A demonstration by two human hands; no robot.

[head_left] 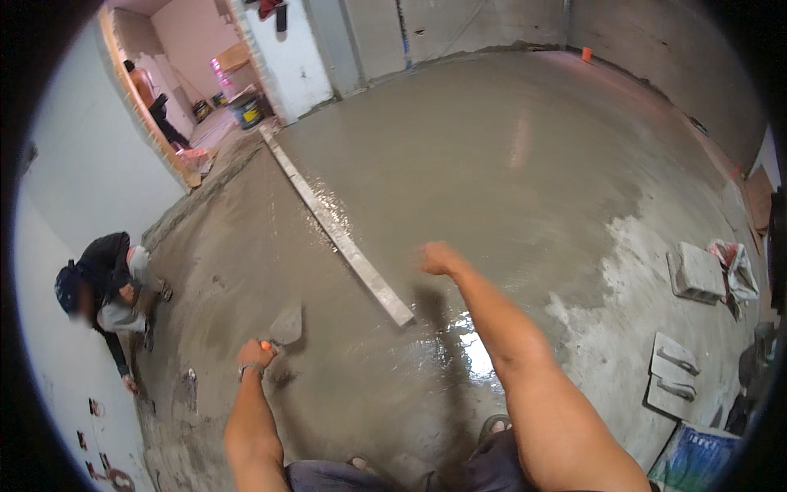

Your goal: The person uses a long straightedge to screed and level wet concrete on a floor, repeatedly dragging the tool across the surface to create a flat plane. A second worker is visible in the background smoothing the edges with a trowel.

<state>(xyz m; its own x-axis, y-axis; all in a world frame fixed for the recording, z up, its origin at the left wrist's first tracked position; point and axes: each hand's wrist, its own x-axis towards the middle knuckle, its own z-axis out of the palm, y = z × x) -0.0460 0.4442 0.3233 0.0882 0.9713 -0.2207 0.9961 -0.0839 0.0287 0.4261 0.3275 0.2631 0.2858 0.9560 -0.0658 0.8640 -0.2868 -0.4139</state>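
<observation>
From the bare right hand [441,258], passage is left open over wet grey cement flooring [508,148] between twelve and two o'clock. The way is crossed from seven to ten by a long, pale grey, straight bar [340,234], and obstructed at three by a grey rectangular block [695,272].

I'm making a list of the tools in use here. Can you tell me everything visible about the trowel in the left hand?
The trowel has a flat grey blade that looks like metal, with an orange part showing where the left hand grips it; the fingers hide most of the handle. The blade points forward and slightly right, over the wet grey floor, left of the long pale bar. Whether it touches the floor is unclear.
</observation>
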